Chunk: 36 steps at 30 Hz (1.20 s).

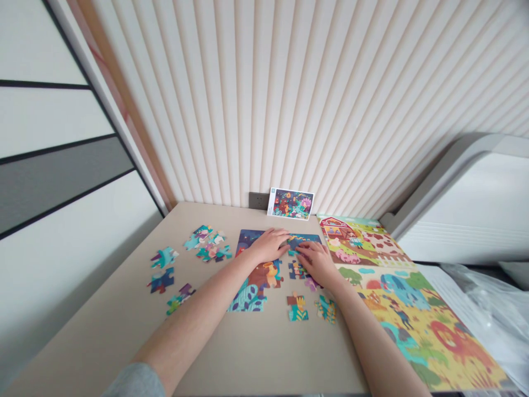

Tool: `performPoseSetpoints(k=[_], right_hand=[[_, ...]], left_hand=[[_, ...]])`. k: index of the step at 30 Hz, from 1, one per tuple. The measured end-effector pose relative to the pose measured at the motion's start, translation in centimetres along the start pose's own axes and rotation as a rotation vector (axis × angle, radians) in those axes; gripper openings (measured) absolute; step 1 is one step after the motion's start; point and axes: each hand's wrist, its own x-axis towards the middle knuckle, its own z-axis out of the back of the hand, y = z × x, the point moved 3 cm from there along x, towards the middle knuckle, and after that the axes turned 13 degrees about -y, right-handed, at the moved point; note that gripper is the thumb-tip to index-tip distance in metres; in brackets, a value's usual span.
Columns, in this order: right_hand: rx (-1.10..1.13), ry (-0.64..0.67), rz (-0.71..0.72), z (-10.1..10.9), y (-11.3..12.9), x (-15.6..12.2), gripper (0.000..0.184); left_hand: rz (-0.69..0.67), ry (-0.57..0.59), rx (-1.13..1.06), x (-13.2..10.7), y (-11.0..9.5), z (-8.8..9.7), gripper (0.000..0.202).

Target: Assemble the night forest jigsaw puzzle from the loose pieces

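Note:
A partly joined jigsaw puzzle [261,275] lies on the table, dark blue along its top and showing a brown bear and a teal patterned shape. My left hand [269,245] rests flat over its upper middle, fingers stretched to the right. At the upper right part, my right hand [317,261] has bent fingers and thumb at a dark blue puzzle piece [306,239]; the exact grip is partly hidden. Just below my right hand are loose pieces, one dark [296,270] and one purple [311,284]. Nearer me lie a brown-and-teal piece [297,307] and a teal-and-yellow piece [326,309].
Several loose pieces [212,251] are scattered on the left of the table [231,353]. A picture card [291,204] leans on the ribbed wall by a socket [258,200]. A farm puzzle [363,241] and an animal puzzle [430,331] lie at the right.

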Motion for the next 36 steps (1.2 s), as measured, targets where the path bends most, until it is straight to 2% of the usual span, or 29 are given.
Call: performPoseSetpoints(k=[7, 10, 15, 18, 20, 23, 30, 36], right_hand=[[-0.053, 0.034, 0.047, 0.5, 0.9, 0.2, 0.027], [-0.023, 0.023, 0.031, 0.7, 0.6, 0.2, 0.028], [0.0, -0.113, -0.113, 2.4, -3.5, -0.6, 0.034], [-0.001, -0.043, -0.131, 3.1, -6.1, -1.7, 0.033], [0.008, 0.016, -0.125, 3.1, -6.8, -2.3, 0.036], [0.001, 0.033, -0.137, 2.8, -6.5, -2.6, 0.037], [-0.034, -0.023, -0.167, 1.7, -5.0, -1.9, 0.033], [-0.065, -0.039, -0.207, 1.7, -4.3, -1.6, 0.033]], left_hand=[[-0.002, 0.002, 0.006, 0.2, 0.1, 0.0, 0.041], [-0.015, -0.008, 0.009, 0.2, -0.1, 0.2, 0.041], [-0.069, -0.018, 0.006, 0.1, -0.8, 0.7, 0.038], [-0.099, -0.003, 0.001, 0.0, -1.0, 0.7, 0.036], [-0.098, -0.001, 0.003, -0.1, -1.0, 0.6, 0.036], [-0.086, -0.002, 0.008, 0.0, -0.8, 0.5, 0.037], [-0.081, 0.002, 0.022, 0.0, -0.6, 0.4, 0.04], [-0.087, -0.002, 0.038, -0.1, -0.4, 0.1, 0.038]])
